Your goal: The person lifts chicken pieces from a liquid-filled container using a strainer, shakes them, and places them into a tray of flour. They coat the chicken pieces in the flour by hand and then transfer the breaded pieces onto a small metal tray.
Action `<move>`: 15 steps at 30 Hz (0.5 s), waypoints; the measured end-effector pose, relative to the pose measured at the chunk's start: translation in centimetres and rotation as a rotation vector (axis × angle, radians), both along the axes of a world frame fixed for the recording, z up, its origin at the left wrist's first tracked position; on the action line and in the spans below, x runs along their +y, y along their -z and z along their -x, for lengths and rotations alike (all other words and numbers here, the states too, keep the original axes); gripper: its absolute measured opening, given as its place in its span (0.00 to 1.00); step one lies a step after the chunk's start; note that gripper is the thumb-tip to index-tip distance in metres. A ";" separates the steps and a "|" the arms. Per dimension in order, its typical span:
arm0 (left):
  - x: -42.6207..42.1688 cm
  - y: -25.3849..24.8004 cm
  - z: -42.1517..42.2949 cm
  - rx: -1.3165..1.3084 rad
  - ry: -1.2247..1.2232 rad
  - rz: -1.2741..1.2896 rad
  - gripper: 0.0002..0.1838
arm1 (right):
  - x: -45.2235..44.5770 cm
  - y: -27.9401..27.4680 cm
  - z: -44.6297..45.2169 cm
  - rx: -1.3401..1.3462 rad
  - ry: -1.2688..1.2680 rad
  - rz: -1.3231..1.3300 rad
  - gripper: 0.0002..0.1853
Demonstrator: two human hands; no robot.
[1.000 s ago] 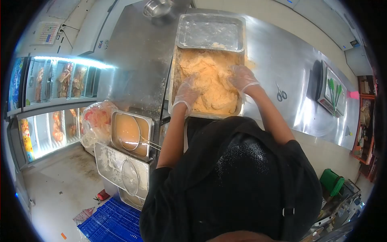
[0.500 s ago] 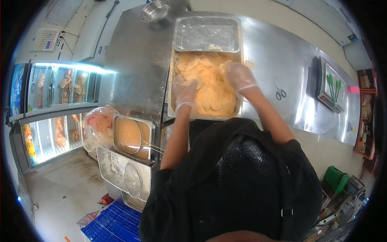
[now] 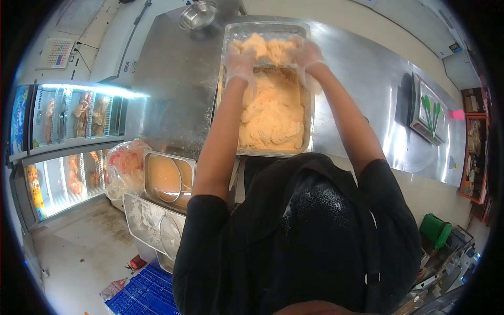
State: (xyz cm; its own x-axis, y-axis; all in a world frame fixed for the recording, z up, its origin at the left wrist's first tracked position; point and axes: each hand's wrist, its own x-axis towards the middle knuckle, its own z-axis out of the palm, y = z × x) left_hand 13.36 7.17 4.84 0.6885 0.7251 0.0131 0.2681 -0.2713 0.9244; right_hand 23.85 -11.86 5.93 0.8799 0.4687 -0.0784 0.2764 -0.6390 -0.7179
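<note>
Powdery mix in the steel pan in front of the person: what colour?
The powdery mix is pale orange; the head view shows it.

Top of the frame, left of centre, a steel bowl [image 3: 198, 16] gleams on the metal counter [image 3: 170, 79]! Far left, a display fridge [image 3: 79, 145] glows brightly. Over to the right, green utensils [image 3: 431, 114] lie across a kitchen scale [image 3: 420, 127], orange shelving [image 3: 475, 199] beyond. Bottom left, a blue plastic crate [image 3: 144, 294]; lower right, a green container [image 3: 436, 231].
</note>
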 end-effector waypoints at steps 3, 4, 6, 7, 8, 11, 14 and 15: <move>0.6 -1.5 0.1 -0.036 -0.039 -0.193 0.26 | 0.5 -1.8 -0.1 -0.052 -0.010 0.146 0.22; 0.5 -1.6 0.6 -0.077 -0.057 -0.265 0.24 | 0.2 -1.0 0.5 -0.110 0.002 0.152 0.19; 0.6 2.4 1.8 0.268 -0.040 -0.417 0.19 | 0.2 0.3 1.4 -0.124 -0.149 0.355 0.14; -0.7 1.6 3.8 0.422 0.141 -0.352 0.17 | 0.3 0.9 2.2 -0.073 -0.317 0.551 0.13; -2.2 0.5 6.3 0.573 0.322 -0.284 0.15 | -0.4 1.6 3.7 -0.145 -0.492 0.533 0.14; -2.2 7.2 11.6 0.471 0.672 -0.333 0.17 | -1.7 8.8 5.9 -0.275 -0.737 0.423 0.16; -3.2 8.0 13.3 0.586 0.485 -0.480 0.21 | -1.0 10.4 6.3 -0.330 -0.781 0.367 0.18; -2.9 9.1 14.0 0.468 0.441 -0.480 0.23 | -0.8 10.2 6.5 -0.316 -0.756 0.405 0.17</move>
